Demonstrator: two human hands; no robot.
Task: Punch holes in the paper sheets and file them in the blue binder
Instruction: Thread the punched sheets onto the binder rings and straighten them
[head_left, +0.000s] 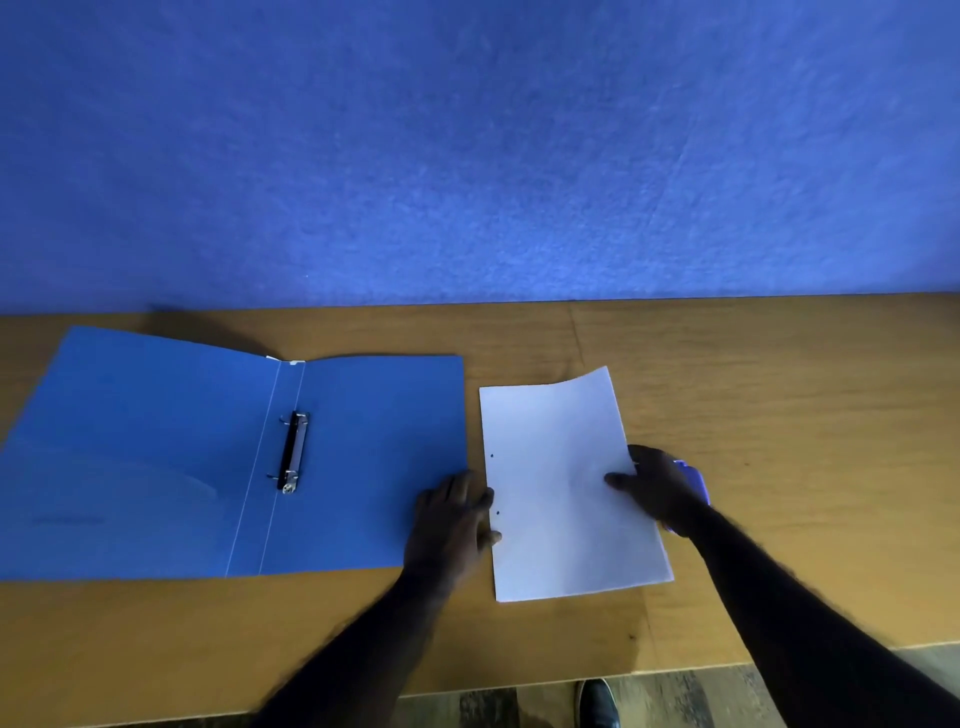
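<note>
The blue binder (208, 457) lies open and flat on the left of the table, its black two-ring clip (293, 452) on the spine. To its right lies a stack of white paper sheets (561, 488) with two punched holes along the left edge; its far right corner curls up. My left hand (452, 514) rests at the binder's right edge, its fingers touching the paper's left edge. My right hand (657, 488) grips the paper's right edge, thumb on top. A purple hole punch (693, 480) peeks out from behind that hand.
The wooden table (779, 415) ends at a blue felt wall (467, 156) behind. Its front edge runs along the bottom, with floor and a black shoe (597, 701) below it.
</note>
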